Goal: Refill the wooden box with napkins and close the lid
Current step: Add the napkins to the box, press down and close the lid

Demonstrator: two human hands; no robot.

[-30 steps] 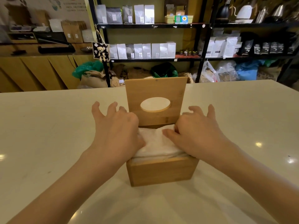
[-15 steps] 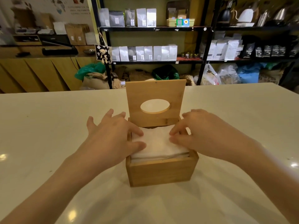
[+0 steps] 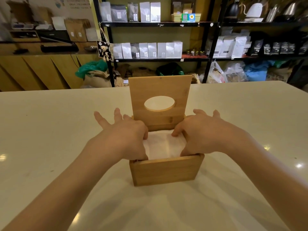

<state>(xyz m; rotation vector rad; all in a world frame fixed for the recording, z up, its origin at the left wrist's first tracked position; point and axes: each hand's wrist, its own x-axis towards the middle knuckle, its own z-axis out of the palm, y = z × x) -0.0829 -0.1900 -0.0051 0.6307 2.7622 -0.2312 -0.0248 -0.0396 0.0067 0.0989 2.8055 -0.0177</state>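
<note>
A wooden box [image 3: 165, 170] stands on the white counter [image 3: 50, 130], its hinged lid [image 3: 160, 87] upright at the back with an oval hole in it. A stack of white napkins [image 3: 164, 146] lies inside, its top below the front rim. My left hand [image 3: 123, 137] covers the box's left side, thumb and first fingers pushed down onto the napkins, the other fingers spread out over the counter. My right hand [image 3: 203, 132] does the same on the right side, fingertips pressing the stack at the wall. Neither hand grips anything.
Beyond the counter's far edge stand black shelves [image 3: 158, 24] with white and grey bags, sacks on the floor below them, and a wooden cabinet [image 3: 36, 70] at the left. Kettles sit on the top right shelf.
The napkin stack has sunk deeper into the box. Both hands have shifted from lying over the stack to pressing its left and right edges down inside the walls.
</note>
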